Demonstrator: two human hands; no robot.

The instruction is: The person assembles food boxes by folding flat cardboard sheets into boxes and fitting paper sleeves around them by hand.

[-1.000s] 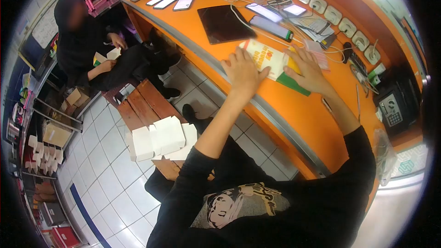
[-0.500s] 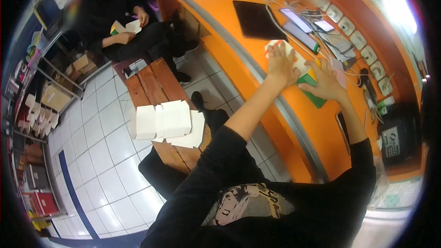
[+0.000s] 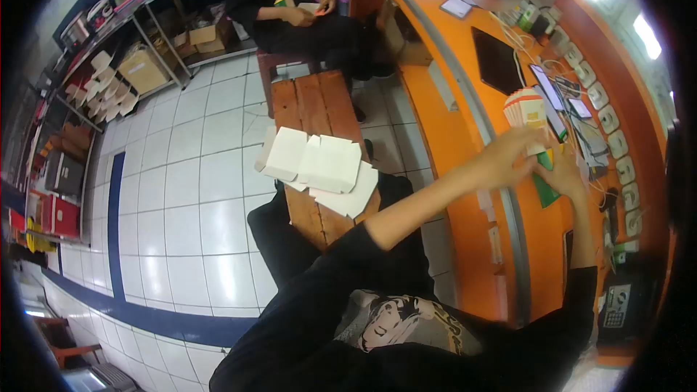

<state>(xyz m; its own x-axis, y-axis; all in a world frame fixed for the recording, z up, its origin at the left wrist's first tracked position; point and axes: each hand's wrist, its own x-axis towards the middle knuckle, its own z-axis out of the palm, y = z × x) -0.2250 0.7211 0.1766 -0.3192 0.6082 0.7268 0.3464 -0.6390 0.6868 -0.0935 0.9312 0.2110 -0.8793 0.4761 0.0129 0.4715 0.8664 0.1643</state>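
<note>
A blurred left hand [image 3: 514, 160], grip unclear, partly hid fanned, printed cardboard [image 3: 526, 110] near three o'clock; the half-open right hand [image 3: 565, 173] touched it.

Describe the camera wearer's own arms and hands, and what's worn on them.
Both sleeves, left and right, are plain black and end near the elbows. The forearms are bare, and neither the left hand nor the right hand wears a glove. Rings can't be made out.
</note>
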